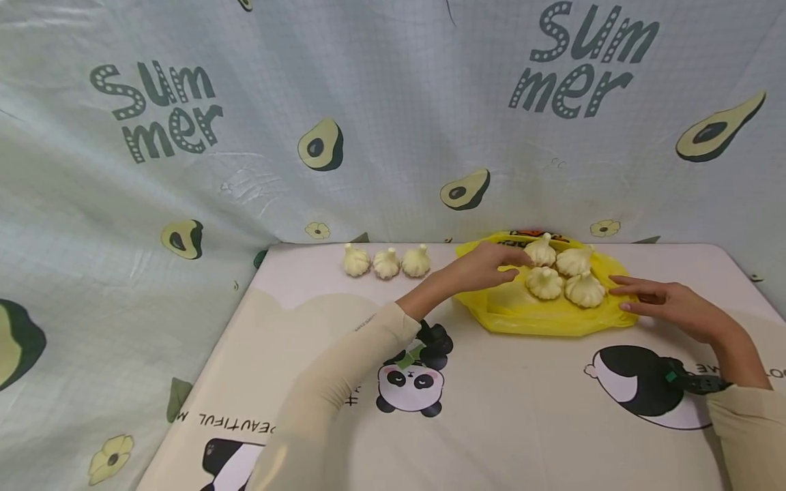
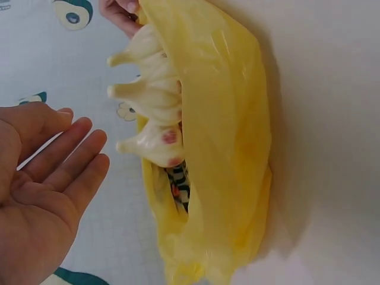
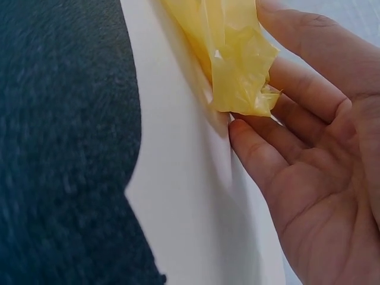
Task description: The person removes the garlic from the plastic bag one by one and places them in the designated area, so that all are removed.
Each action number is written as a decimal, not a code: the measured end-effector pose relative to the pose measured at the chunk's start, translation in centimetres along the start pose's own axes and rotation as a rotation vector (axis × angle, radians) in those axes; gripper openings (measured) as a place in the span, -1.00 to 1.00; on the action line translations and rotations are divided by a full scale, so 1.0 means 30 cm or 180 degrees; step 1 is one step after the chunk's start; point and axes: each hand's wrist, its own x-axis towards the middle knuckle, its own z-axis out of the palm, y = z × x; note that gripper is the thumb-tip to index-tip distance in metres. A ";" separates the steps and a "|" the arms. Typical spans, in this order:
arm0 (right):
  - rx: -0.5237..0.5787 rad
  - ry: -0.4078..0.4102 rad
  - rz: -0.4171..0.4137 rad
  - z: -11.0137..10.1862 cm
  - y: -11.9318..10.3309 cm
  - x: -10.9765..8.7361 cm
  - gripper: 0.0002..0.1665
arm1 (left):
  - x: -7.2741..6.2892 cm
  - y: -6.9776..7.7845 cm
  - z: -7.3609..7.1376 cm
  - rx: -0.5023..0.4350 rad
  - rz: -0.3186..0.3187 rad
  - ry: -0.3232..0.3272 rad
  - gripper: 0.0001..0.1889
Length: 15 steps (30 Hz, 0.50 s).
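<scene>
a: reading left to right?

b: shows first, on the table [image 1: 522, 416], three garlic bulbs [image 1: 386, 264] in a row; next, over the left part of a yellow bag [image 1: 534, 325], the left hand [image 1: 487, 266], relaxed and holding nothing; then, inside the bag, four more bulbs [image 1: 544, 283]; lastly, touching its right edge, the right hand [image 1: 681, 310]. cannot tell whether pinching.

a: and progress?

b: seems partway: three lined up outside, four bagged and probably left to handle.
</scene>
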 end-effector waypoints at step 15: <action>-0.0086 0.0033 0.0055 0.021 -0.020 -0.013 -0.35 | 0.107 -0.005 0.083 -0.0200 -0.0089 0.0044 -0.60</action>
